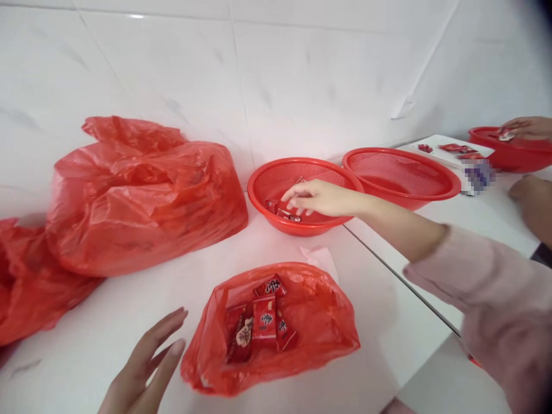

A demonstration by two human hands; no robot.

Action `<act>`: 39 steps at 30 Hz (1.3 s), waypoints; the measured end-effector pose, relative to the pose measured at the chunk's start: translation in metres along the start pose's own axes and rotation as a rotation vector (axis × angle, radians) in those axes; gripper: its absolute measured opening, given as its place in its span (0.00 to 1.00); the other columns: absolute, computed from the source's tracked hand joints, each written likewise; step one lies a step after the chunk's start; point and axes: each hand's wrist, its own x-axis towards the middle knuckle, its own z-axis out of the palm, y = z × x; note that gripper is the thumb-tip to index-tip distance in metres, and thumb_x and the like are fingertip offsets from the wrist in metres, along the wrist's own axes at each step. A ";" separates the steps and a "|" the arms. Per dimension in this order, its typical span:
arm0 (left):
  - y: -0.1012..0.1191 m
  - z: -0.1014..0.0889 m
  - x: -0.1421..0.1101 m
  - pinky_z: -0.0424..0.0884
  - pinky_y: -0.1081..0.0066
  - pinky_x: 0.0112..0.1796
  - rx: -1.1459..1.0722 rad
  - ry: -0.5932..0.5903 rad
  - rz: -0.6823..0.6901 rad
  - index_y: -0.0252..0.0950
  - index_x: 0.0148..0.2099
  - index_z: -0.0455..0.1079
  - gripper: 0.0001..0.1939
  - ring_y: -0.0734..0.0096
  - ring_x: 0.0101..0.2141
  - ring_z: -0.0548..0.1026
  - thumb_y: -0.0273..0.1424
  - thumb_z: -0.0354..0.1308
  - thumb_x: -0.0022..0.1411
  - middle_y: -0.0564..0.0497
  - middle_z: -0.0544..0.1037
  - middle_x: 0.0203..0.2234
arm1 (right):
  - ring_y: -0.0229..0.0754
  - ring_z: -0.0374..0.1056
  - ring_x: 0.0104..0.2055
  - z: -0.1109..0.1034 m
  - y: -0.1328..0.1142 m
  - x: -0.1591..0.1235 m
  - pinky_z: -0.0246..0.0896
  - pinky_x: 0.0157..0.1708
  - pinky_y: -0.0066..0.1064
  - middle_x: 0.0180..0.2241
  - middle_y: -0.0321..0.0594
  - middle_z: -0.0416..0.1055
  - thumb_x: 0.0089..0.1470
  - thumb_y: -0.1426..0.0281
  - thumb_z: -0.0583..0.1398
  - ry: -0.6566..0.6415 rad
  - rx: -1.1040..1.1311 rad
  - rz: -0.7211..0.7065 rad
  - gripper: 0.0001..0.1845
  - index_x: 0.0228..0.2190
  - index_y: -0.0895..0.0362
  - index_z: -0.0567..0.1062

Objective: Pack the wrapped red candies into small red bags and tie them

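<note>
My left hand [149, 362] is open beside the left edge of an open red plastic bag [321, 310], thumb and fingers apart, holding nothing. Inside that bag lie several small red snack packets [264, 322] with dark and pale printing. My right hand [317, 197] reaches over a round red mesh basket [297, 229], its fingers loosely bent and apart, pointing down toward a few small packets [288, 215] in it. I see nothing held in the right hand; its palm side is partly hidden.
Large red plastic bags [146, 201] bulge at the left by the tiled wall. A second red basket [403, 198] touches the first. Further right are a white tray [431, 141] with red packets and another red basket [487, 150], where another person's hand [528, 127] holds a small item.
</note>
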 end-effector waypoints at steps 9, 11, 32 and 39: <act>0.050 0.015 -0.037 0.75 0.61 0.46 -0.273 -0.095 -0.033 0.46 0.62 0.63 0.31 0.54 0.51 0.73 0.54 0.49 0.63 0.45 0.70 0.58 | 0.41 0.72 0.44 0.080 -0.038 -0.108 0.64 0.47 0.34 0.47 0.36 0.75 0.63 0.67 0.54 -0.095 -0.270 -0.272 0.16 0.49 0.47 0.76; 0.050 0.015 -0.045 0.75 0.62 0.43 -0.267 -0.124 -0.042 0.45 0.62 0.62 0.31 0.56 0.47 0.75 0.53 0.50 0.62 0.45 0.73 0.52 | 0.45 0.71 0.47 0.092 -0.028 -0.107 0.61 0.50 0.38 0.47 0.40 0.75 0.63 0.68 0.53 -0.070 -0.461 -0.269 0.17 0.50 0.49 0.75; 0.068 0.003 -0.085 0.70 0.71 0.35 -0.457 -0.216 0.168 0.38 0.30 0.68 0.13 0.67 0.33 0.71 0.41 0.61 0.60 0.51 0.73 0.28 | 0.55 0.69 0.49 0.166 -0.035 -0.113 0.63 0.41 0.40 0.45 0.48 0.74 0.58 0.54 0.58 -0.052 -0.568 -0.208 0.26 0.53 0.53 0.73; 0.050 0.016 -0.099 0.68 0.73 0.36 -0.515 -0.166 0.095 0.38 0.32 0.70 0.13 0.69 0.33 0.71 0.42 0.59 0.62 0.52 0.74 0.28 | 0.49 0.70 0.46 0.185 -0.027 -0.096 0.64 0.38 0.36 0.47 0.42 0.73 0.52 0.58 0.62 0.014 -0.393 -0.142 0.25 0.50 0.52 0.71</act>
